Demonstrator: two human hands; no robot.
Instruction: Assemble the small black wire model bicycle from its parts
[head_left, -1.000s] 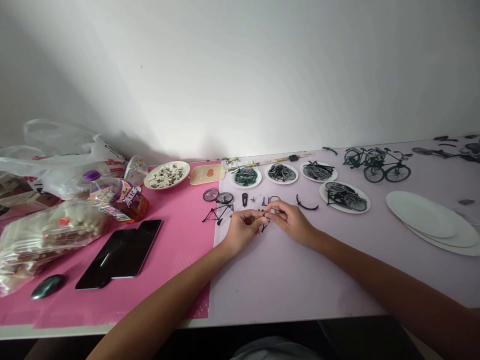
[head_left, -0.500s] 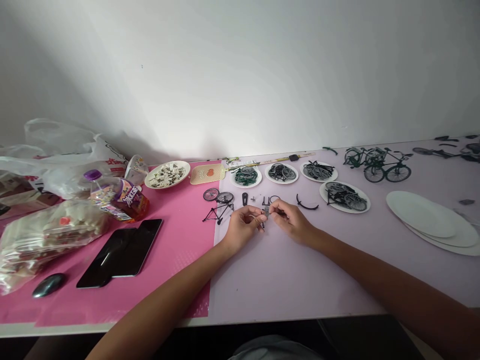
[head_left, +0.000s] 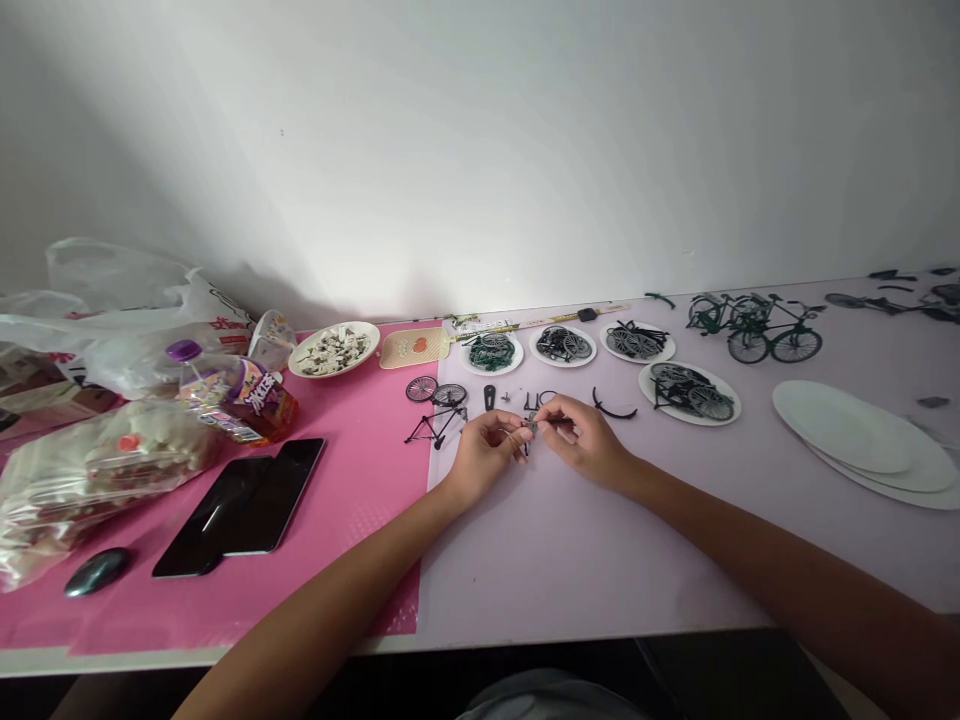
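Observation:
My left hand point(head_left: 489, 450) pinches a small grey piece point(head_left: 532, 427) between thumb and fingers; its exact kind is too small to tell. Against the same piece, the fingertips of my right hand point(head_left: 581, 438) are closed from the other side. A small dark bit shows just below the fingertips. Left of my hands lie a black toy bicycle frame point(head_left: 429, 428) and two toy wheels point(head_left: 436, 391). Beyond them are a dark elongated part point(head_left: 490, 397) and small loose black parts point(head_left: 540, 399). A curved black strip point(head_left: 613, 405) lies past my right hand.
Plates of toy bicycle parts point(head_left: 491, 369) line the back, with finished toy bicycles point(head_left: 776, 333) at right. White plates point(head_left: 844, 425) are stacked at far right. On the left are phones point(head_left: 274, 495), a mouse point(head_left: 99, 571), a drink bottle point(head_left: 236, 395) and bags point(head_left: 82, 490).
The fingertips of my right hand have shifted slightly left and now cover more of the small grey piece. My left hand stays nearly where it was.

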